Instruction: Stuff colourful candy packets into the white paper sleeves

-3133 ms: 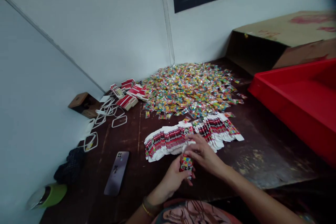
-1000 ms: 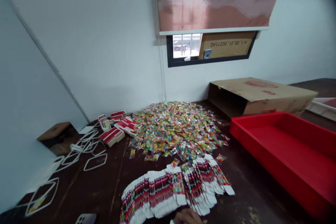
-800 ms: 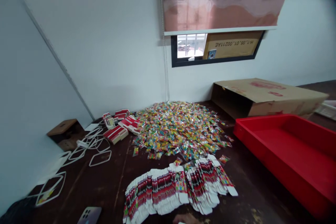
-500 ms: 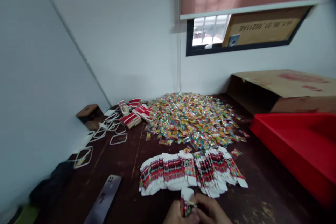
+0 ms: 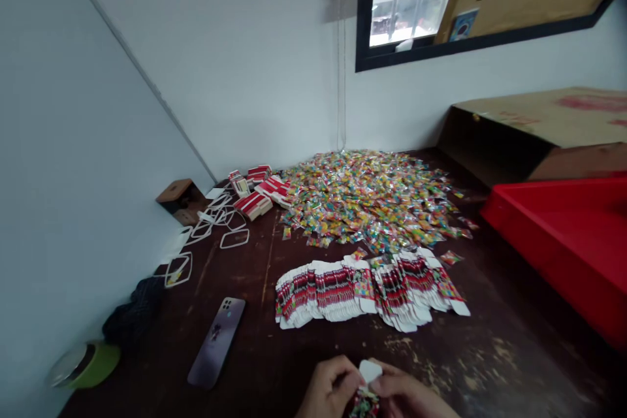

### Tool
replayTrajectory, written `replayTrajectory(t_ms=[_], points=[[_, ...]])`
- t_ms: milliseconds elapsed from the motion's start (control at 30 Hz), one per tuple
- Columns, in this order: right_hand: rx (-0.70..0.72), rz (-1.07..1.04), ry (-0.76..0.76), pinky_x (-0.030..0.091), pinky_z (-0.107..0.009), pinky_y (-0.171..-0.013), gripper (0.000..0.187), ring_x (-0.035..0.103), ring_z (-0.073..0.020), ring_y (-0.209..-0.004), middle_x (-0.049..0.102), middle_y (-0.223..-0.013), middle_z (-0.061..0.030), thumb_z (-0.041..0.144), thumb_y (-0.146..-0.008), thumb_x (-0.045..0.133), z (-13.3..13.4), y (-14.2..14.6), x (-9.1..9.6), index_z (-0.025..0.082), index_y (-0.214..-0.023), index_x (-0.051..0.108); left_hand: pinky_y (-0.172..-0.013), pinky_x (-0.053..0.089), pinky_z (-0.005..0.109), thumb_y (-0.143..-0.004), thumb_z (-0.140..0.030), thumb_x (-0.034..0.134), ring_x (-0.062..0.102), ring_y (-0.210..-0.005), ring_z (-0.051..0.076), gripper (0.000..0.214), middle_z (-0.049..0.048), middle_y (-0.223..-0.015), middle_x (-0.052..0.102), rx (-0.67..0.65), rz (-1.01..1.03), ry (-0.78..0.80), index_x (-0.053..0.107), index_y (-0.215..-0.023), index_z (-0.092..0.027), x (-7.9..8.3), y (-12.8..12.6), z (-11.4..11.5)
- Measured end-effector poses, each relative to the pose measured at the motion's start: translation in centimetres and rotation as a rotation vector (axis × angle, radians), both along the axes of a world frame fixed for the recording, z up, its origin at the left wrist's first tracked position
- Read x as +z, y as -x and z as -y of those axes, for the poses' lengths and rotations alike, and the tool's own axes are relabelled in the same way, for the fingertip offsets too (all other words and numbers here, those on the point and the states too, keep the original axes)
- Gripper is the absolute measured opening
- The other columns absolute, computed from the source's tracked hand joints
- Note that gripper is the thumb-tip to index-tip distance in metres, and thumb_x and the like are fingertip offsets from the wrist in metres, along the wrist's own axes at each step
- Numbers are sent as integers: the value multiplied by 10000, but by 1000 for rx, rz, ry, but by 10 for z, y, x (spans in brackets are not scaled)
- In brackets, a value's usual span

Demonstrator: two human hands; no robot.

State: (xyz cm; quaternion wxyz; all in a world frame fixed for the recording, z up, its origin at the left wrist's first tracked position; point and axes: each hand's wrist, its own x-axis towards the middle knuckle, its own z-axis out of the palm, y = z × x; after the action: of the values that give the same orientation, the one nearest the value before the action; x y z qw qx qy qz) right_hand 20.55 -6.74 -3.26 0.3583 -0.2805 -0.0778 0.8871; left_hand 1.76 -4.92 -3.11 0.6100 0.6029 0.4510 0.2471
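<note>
1. Head view, low edge: the left hand (image 5: pixel 327 390) and the right hand (image 5: pixel 409 397) meet just above the near edge of the dark wooden table (image 5: pixel 494 353), both pinching one small printed carton (image 5: pixel 366 386). Its white flap stands up between the thumbs.
2. Fingers of both hands are curled together and clamped on the carton from opposite sides, which would keep so small a box steady while its end is worked; the lower half is cut off by the frame, so I cannot tell whether anything is inside it.
3. Just beyond the hands, a fanned row of flat cartons (image 5: pixel 367 287) lies overlapped like shingles, probably so that single blanks slide off easily.
4. Behind that row, a broad heap of bright sweet packets (image 5: pixel 372 199) is spread toward the wall, within arm's reach.
5. A red tray (image 5: pixel 568 241) sits at the right, well apart from the hands, with a brown cardboard box (image 5: pixel 543 130) behind it.
6. Left of the row lies a phone (image 5: pixel 217 341), face down; farther left sit a green lid (image 5: pixel 88 366), a dark cloth (image 5: pixel 132 317), white paper bands (image 5: pixel 206 235) and banded red card stacks (image 5: pixel 255 196).
</note>
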Motion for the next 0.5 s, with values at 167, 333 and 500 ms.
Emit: replayTrajectory(t_ms=[167,333,500], points=[[148,153,-92,462,-162,-449,253,576,-74,-473,629,-658,9,133,-586,778,-11,2,-3,132,-793,633,-650,389,265,-600,-526,745,537,-691,143,656,1,-811,587,67,310,419,522,-1127,-206,-35,0,4],[215,244,-157,536,-211,-498,330,561,-61,-456,650,-686,-20,239,-584,832,-24,0,-11,100,-845,686,-659,428,300,-653,-577,686,597,-695,176,648,61,-812,646,-6,517,714,567,-1127,-151,-50,-4,5],[240,356,-274,464,-170,-431,403,555,-66,-461,662,-702,-11,293,-528,854,-29,4,-10,124,-872,729,-637,443,312,-654,-610,679,618,-656,190,690,81,-792,675,-22,436,696,569,-1157,-151,-42,-4,5]])
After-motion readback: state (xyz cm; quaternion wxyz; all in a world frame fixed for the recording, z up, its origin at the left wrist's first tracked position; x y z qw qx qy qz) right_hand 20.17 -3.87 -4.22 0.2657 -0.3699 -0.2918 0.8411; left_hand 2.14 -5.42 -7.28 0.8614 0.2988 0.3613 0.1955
